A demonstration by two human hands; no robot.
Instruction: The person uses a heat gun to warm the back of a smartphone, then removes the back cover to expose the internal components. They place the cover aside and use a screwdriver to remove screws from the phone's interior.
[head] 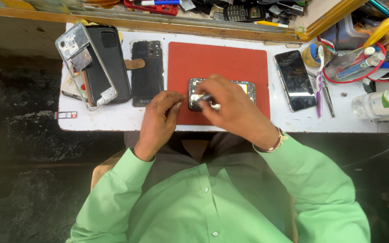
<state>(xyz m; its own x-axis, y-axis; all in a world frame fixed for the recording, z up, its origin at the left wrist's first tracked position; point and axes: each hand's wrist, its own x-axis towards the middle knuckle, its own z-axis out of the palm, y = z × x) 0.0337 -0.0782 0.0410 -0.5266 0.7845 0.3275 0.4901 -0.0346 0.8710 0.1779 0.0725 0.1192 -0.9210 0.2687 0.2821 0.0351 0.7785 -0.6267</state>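
Note:
An opened phone (247,86) with its inner parts exposed lies on a red mat (217,63) on the white table (113,118). My right hand (230,105) covers most of the phone and pinches a thin dark tool (203,97) whose tip rests on the phone's left end. My left hand (158,118) sits at the mat's left edge, fingers curled, thumb pointing toward the phone's left corner, holding nothing that I can see.
Left of the mat lie a black back cover (147,72), a black phone case (109,58) and a metal phone frame (79,63). To the right are a dark phone (295,80), tweezers (327,96), a clear bottle (379,104) and a tub of tools (365,58).

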